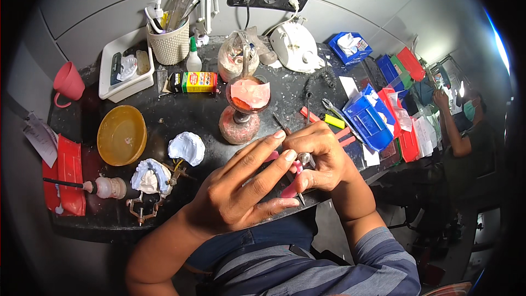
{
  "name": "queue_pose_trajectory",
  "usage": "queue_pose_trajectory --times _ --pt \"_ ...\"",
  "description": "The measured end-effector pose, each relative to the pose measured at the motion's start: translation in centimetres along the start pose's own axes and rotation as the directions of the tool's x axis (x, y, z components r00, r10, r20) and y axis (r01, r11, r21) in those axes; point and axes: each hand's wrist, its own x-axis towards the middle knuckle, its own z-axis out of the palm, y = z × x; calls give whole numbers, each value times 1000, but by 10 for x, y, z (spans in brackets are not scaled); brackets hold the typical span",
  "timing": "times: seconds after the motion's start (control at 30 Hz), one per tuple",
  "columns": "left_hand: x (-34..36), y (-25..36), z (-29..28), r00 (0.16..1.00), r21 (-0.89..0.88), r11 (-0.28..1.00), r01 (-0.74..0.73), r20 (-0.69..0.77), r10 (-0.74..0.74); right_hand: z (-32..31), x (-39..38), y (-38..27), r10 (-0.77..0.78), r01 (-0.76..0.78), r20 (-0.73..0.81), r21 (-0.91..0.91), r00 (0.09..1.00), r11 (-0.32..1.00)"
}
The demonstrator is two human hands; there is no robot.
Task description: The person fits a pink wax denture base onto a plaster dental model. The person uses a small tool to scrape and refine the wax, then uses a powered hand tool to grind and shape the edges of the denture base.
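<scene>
Over the front edge of the bench my two hands meet. My left hand [241, 189] has its fingers stretched toward the right one and grips a curved pink wax-like piece [289, 191] between thumb and fingertips; much of it is hidden behind the fingers. Closed beside it, my right hand [323, 156] holds a metal carving tool [304, 158], its rounded metal part by the fingers and its thin point downward. Beyond the hands stands a burner [239, 126] under a metal dish with pink wax sheet [249, 94]. To the left are a pale blue-white plaster cast [186, 148] and an articulator [141, 212] bearing casts.
An amber bowl [121, 134], white tray [127, 86] and pink mug [68, 83] are left. A brush pot [169, 44] and white machine [296, 49] stand behind. Blue bins [370, 120] and red bins [407, 137] line the right, where a masked person [466, 131] works.
</scene>
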Motion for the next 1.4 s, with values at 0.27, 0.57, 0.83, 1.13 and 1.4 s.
queue_pose_trajectory --times 0.27,0.57,0.83,1.13,1.4 --pt "0 -1 0 1000 16 1000 5 -9 -5 -8 1 0 -42 44 73 -36 996 998" --pt "4 2 -2 999 99 995 22 28 -25 -10 0 -13 48 -44 -107 34 993 998" --pt "-7 -3 -2 984 2 999 50 -173 -49 -7 0 -13 112 -89 -151 155 982 984" --pt "-1 6 -3 995 53 998 45 -92 -40 -9 0 -24 233 -215 -56 231 971 949" --pt "-11 -1 2 985 63 998 18 -173 -7 -8 3 -31 329 -319 2 250 944 914"
